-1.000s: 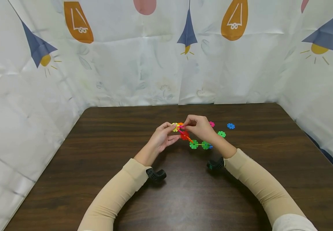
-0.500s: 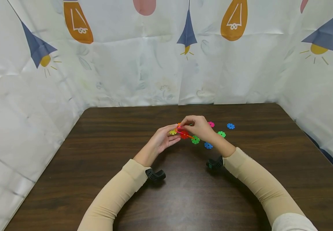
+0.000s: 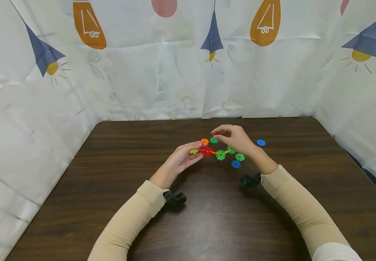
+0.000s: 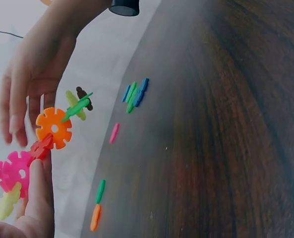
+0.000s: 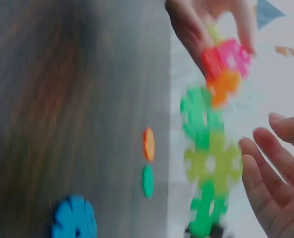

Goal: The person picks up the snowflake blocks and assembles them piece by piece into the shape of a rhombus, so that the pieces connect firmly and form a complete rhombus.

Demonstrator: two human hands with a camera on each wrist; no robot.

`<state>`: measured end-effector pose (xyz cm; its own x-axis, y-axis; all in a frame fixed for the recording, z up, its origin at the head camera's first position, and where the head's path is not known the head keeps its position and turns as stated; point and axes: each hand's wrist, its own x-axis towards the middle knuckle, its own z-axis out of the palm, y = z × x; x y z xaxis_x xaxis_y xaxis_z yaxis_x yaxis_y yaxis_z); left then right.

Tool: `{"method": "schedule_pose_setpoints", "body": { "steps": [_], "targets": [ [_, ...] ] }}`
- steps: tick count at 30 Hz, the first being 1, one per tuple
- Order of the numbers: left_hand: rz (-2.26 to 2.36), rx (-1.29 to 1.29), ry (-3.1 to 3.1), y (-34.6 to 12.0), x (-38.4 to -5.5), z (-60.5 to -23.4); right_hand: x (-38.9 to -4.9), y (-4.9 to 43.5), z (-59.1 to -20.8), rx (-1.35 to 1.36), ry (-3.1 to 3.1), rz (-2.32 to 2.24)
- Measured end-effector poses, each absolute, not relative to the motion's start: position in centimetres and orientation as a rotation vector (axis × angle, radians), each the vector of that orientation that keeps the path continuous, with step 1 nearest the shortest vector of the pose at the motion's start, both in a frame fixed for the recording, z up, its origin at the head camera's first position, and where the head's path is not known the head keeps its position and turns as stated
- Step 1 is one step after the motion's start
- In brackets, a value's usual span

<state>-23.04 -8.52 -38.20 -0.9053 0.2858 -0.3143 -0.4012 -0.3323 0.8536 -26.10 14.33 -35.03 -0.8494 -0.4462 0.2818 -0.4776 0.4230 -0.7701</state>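
My left hand (image 3: 183, 157) pinches a pink notched disc (image 4: 10, 171) between thumb and fingers. That disc belongs to a chain of interlocking plastic discs held above the table. A yellow disc (image 3: 193, 151) sits at the left end, and a red disc (image 3: 207, 151), an orange disc (image 4: 53, 128), a green disc (image 3: 220, 155) and a yellow-green disc (image 5: 213, 161) run rightward, with another green disc (image 5: 208, 210) beyond. My right hand (image 3: 235, 139) is just beside the chain's far part, fingers loosely bent and apart, holding nothing.
On the brown table (image 3: 109, 174) lie a loose orange disc (image 3: 205, 141) and green disc (image 3: 213, 140) behind the chain. A pink disc (image 4: 114, 133) lies further right. One blue disc (image 3: 235, 164) is in front, another (image 3: 261, 143) to the right. A patterned cloth (image 3: 175, 90) stands behind.
My right hand has let go of the chain near the left fingers and moved right. The chain's right part has shifted, and the loose green disc at the back now shows. The left hand keeps its hold.
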Motion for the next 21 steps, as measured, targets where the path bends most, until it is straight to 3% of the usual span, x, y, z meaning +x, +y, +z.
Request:
{"method": "schedule_pose_setpoints", "body": {
  "steps": [10, 21],
  "targets": [
    [2.323, -0.251, 1.431, -8.9, -23.1, -38.3, -28.1, 18.6, -35.8, 0.572, -2.73, 1.479],
    [2.326, -0.271, 1.429, -9.1, -23.0, -38.1, -30.6, 21.7, -38.5, 0.439, -2.98, 1.262]
  ]
}}
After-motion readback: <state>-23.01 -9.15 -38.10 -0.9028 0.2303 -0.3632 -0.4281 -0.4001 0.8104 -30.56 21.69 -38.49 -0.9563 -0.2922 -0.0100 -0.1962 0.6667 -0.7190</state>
